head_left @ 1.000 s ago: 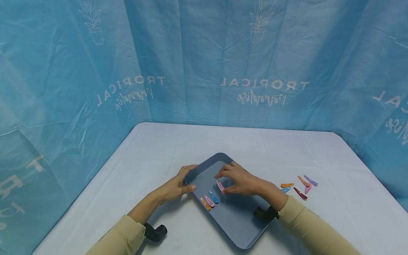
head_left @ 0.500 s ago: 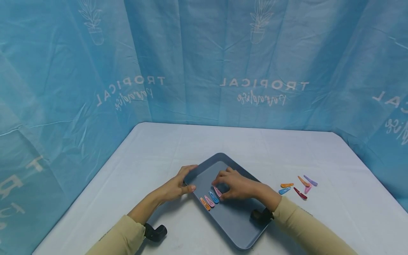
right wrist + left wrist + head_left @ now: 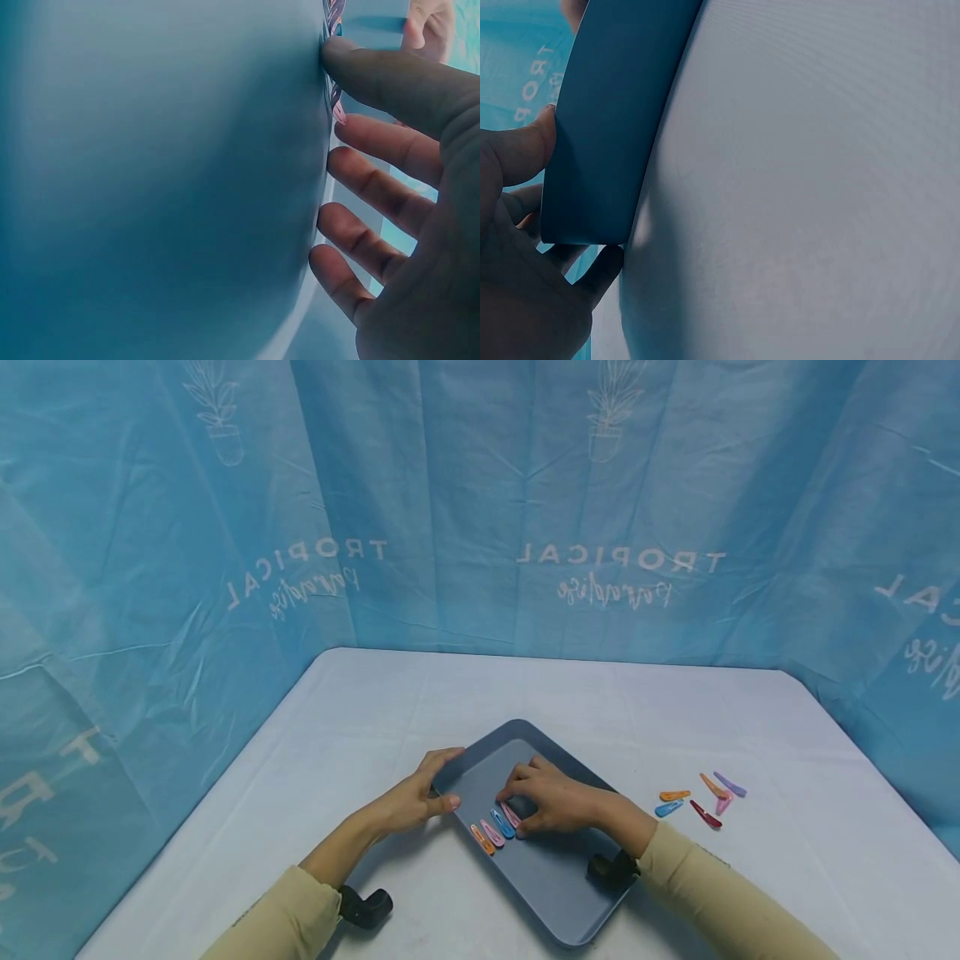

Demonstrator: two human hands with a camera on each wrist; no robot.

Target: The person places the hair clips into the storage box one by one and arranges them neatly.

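A grey-blue tray [image 3: 562, 877] lies at a slant on the white table. My left hand [image 3: 408, 802] holds its left corner; in the left wrist view the thumb lies at the rim and fingers reach around the corner. Inside the tray my right hand [image 3: 555, 797] pinches a pink hair clip [image 3: 510, 814] by its two ends, thumb at the near end, index finger at the far end. Beside it, in a slanting row, lie a blue hair clip [image 3: 502, 823], another pink hair clip [image 3: 492, 833] and an orange hair clip [image 3: 482, 840].
To the right of the tray several loose hair clips are scattered on the table: orange [image 3: 675, 795], blue [image 3: 669, 808], dark red [image 3: 706, 814], purple [image 3: 731, 784] and others overlapping. Blue printed curtains [image 3: 480, 510] enclose the table's back and sides.
My right hand has moved left and lowered the pink hair clip to the tray floor, beside the blue one. My left hand has stayed at the tray's corner.
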